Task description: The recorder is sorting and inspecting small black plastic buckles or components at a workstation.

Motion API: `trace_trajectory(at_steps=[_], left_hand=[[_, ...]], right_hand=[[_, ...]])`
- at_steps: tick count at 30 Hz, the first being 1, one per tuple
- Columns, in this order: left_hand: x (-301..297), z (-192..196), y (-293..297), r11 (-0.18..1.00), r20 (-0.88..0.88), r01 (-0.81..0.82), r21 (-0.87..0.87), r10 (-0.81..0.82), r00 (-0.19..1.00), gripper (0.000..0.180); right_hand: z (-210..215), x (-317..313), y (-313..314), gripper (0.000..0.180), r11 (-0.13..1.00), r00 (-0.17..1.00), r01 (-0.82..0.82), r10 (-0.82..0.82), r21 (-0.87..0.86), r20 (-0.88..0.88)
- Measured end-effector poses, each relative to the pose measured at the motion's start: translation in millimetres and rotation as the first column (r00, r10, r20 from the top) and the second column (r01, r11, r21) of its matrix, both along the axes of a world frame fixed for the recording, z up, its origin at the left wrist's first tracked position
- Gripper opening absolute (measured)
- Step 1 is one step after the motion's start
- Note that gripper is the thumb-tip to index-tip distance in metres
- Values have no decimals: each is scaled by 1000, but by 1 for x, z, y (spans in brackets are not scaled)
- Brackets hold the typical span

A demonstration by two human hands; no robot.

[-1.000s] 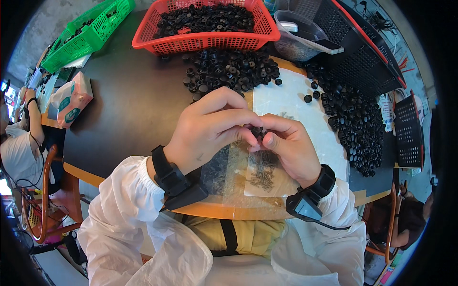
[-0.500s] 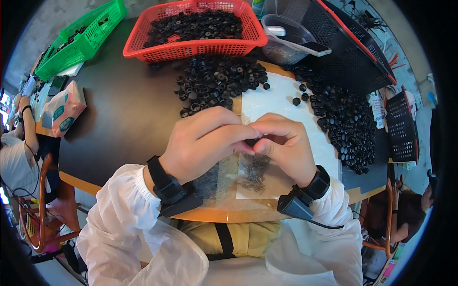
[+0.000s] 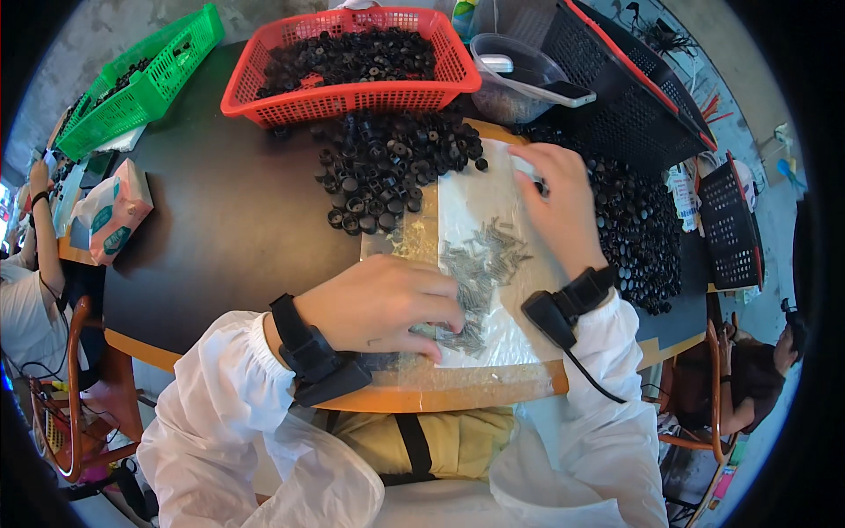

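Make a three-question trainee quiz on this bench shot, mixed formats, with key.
1. Multiple choice: what lies scattered on the white sheet?
A) tissues
B) thin grey pins
C) coins

2. True or false: the red basket is empty.

3. Short answer: which hand is farther from the wearer's body?

Key:
1. B.
2. False; it holds many small black parts.
3. The right hand, reaching toward the far end of the sheet; the left hand is lower, by the pins.
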State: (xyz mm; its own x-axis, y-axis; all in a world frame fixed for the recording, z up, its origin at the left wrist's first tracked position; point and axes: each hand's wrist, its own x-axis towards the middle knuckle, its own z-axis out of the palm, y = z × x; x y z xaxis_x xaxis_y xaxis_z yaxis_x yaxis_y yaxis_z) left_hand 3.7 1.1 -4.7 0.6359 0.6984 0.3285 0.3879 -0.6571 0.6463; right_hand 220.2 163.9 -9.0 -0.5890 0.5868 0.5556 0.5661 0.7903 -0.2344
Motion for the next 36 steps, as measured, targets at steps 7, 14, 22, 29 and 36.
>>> trace_trajectory(at_steps=[7,14,22,29,36], left_hand=[[0,-3,2,993,-1,-118,17,118,993,15],[-1,1,1,997,6,-71,15,71,997,15],[1,-2,3,998,-44,-48,49,50,998,17],[4,1,-1,980,109,-126,-157,143,984,17],[-11,6,5,878,622,-318,-358,478,620,20]], right_hand=[[-5,-16,7,17,983,983,-179,181,-48,41],[-6,-15,2,13,964,992,-117,126,-239,23],[-1,-13,-6,20,955,987,-158,146,-251,-62],[9,-13,-23,22,841,955,-234,106,-488,-276],[12,-21,-59,24,284,758,-632,33,-721,-652]])
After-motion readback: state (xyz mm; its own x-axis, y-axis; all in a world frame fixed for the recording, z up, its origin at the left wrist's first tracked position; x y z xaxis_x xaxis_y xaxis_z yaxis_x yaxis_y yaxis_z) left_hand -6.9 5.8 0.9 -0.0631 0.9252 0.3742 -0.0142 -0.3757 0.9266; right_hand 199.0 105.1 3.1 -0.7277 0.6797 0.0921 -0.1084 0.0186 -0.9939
